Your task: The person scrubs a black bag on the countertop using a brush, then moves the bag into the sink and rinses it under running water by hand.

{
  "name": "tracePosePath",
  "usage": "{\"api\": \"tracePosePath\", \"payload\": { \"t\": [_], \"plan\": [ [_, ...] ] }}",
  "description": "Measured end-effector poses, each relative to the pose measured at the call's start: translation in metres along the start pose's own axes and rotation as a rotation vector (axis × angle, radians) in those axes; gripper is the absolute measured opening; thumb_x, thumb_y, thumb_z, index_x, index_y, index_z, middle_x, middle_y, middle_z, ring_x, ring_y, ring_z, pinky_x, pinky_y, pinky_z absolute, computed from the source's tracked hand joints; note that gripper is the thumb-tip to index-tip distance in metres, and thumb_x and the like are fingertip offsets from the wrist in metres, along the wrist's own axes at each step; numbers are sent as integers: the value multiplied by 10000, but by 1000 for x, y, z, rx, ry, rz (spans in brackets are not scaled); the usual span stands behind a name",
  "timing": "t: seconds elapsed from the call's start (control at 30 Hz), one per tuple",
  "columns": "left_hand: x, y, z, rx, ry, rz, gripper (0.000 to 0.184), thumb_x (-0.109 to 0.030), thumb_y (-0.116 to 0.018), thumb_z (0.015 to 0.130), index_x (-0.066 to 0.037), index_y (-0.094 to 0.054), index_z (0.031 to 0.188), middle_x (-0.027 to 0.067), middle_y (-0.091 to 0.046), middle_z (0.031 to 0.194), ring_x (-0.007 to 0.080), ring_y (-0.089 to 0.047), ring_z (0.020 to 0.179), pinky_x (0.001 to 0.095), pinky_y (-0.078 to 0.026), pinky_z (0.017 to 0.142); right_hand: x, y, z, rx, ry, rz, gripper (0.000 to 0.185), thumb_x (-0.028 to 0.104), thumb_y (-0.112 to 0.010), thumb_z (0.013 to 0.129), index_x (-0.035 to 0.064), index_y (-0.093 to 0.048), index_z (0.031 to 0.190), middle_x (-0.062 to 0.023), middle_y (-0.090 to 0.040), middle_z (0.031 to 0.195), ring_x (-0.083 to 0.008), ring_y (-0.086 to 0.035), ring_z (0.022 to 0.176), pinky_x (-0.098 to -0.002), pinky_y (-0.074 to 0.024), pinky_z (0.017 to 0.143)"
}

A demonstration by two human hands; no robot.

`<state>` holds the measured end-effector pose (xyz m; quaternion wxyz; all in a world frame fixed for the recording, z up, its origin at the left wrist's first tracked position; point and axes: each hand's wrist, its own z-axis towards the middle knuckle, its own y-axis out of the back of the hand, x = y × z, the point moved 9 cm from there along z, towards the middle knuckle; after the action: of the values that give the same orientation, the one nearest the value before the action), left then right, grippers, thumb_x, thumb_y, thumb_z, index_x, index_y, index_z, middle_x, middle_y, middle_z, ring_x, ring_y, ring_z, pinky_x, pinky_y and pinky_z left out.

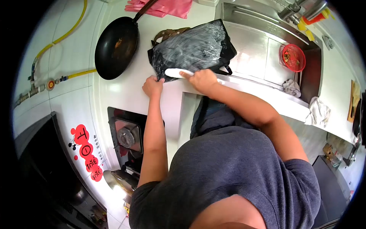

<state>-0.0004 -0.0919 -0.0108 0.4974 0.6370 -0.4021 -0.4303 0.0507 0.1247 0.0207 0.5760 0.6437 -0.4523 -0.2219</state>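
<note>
A black rectangular panel (190, 47), smeared with whitish foam, lies tilted on the white counter and reaches over the sink's left edge. My left hand (153, 87) has its fingers closed on the panel's near left corner. A white long-handled brush (173, 73) is in my right hand (204, 81), its head against the panel's near edge. The brush's bristles are hidden beneath it. Behind the panel a brown patterned cloth (171, 33) partly shows.
A black frying pan (116, 48) lies at the left, near pink gloves (164, 7). The steel sink (251, 51) holds a red strainer (293, 58) and a grey rag (291, 87). A gas stove (127, 136) is beside my left forearm. Another cloth (318, 111) hangs over the counter's edge.
</note>
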Motion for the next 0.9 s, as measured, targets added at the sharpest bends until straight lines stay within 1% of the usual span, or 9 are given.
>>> {"api": "tracePosePath", "payload": {
  "t": [0.13, 0.27, 0.37, 0.43, 0.57, 0.63, 0.73, 0.8, 0.9],
  "plan": [
    [1, 2, -2, 73, 63, 26, 316, -326, -788, 649, -61, -658, 762, 127, -673, 767, 312, -640, 770, 392, -469, 717, -108, 11, -57, 103, -319, 89, 595, 158, -488, 865, 327, -321, 1410, -114, -656, 766, -260, -666, 697, -393, -521, 544],
    [5, -3, 2, 101, 88, 20, 325, -330, -787, 648, -65, -653, 780, 119, -676, 801, 305, -640, 793, 394, -470, 724, -141, 15, -84, -29, -469, 39, 604, 223, -538, 855, 339, -321, 1407, -110, -655, 755, -244, -654, 628, -376, -510, 529],
    [-2, -2, 6, 126, 80, 47, 324, -326, -787, 649, -66, -644, 779, 114, -676, 813, 307, -638, 799, 393, -472, 724, -60, 8, -37, 61, -259, -24, 381, 253, -398, 956, 205, -455, 1329, -95, -670, 796, -251, -672, 677, -410, -531, 541],
    [-3, 1, 0, 117, 77, 44, 320, -319, -786, 653, -62, -634, 766, 115, -671, 804, 313, -636, 795, 393, -473, 724, -12, 11, -21, -26, -39, 32, 458, 183, -423, 927, 192, -390, 1384, -92, -673, 809, -237, -676, 697, -385, -533, 555],
    [0, 4, -7, -79, -45, -21, 363, -309, -797, 648, -28, -591, 747, 122, -645, 741, 326, -624, 723, 404, -482, 677, -97, 17, -38, 16, -302, 149, 593, 139, -449, 884, 352, -299, 1417, -100, -648, 768, -249, -659, 665, -388, -520, 550],
    [3, -1, -9, -7, 45, -36, 372, -299, -796, 648, -36, -594, 816, 127, -641, 848, 328, -611, 819, 412, -467, 727, -158, 15, -63, -109, -491, 111, 612, 135, -450, 876, 421, -297, 1396, -121, -651, 779, -277, -660, 671, -417, -524, 567],
    [-18, 26, -32, -166, 37, 37, 419, -279, -786, 667, -64, -575, 958, 123, -598, 1032, 317, -546, 1001, 421, -412, 839, -230, 8, -103, -218, -741, 233, 408, 276, -435, 929, 405, -447, 1317, -181, -666, 832, -333, -655, 715, -437, -524, 629],
    [-51, 44, -44, -298, -108, 54, 485, -269, -782, 675, -78, -546, 1054, 117, -550, 1130, 311, -488, 1093, 427, -367, 900, -264, -16, -114, -445, -797, 452, 471, 399, -524, 890, 268, -464, 1339, -201, -670, 866, -302, -661, 726, -418, -518, 632],
    [-116, 46, -67, -353, -464, 3, 578, -281, -786, 664, -77, -522, 1136, 111, -513, 1164, 307, -447, 1117, 424, -323, 932, -286, -58, -113, -503, -1039, 1023, 644, 452, -654, 798, 70, -501, 1294, -185, -675, 905, -276, -654, 757, -409, -491, 619]
  ]
}}
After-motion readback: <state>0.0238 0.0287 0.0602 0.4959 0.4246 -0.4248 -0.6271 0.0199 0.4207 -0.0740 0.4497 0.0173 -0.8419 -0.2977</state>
